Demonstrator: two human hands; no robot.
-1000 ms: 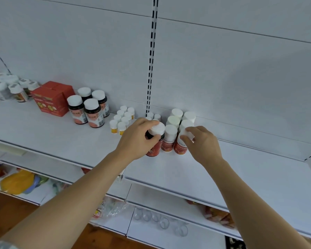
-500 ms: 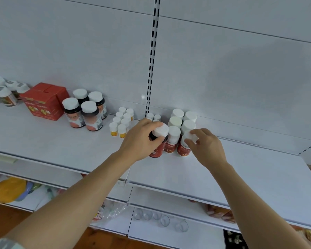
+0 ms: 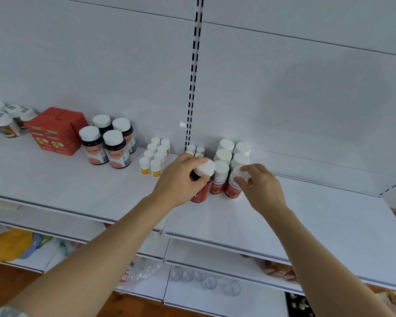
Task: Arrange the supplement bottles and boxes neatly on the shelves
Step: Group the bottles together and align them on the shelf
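On the white shelf (image 3: 306,225) stands a cluster of red-labelled bottles with white caps (image 3: 224,156). My left hand (image 3: 181,179) grips a dark red bottle (image 3: 200,193) at the cluster's front left, fingers curled round its neck under the cap. My right hand (image 3: 261,188) pinches the white cap of the front right red bottle (image 3: 232,191). Both bottles stand on the shelf. A third red bottle (image 3: 220,179) stands between them.
Left of my hands are several small yellow-labelled vials (image 3: 154,156), dark brown bottles (image 3: 110,143), red boxes (image 3: 55,131) and more bottles (image 3: 5,120) at the far left. Lower shelves hold clear cups (image 3: 206,280) and bagged goods. The back panel has a slotted upright (image 3: 193,72).
Both hands stay on the same two bottles. My right hand's fingers have shifted slightly on the cap; the view has drifted a little.
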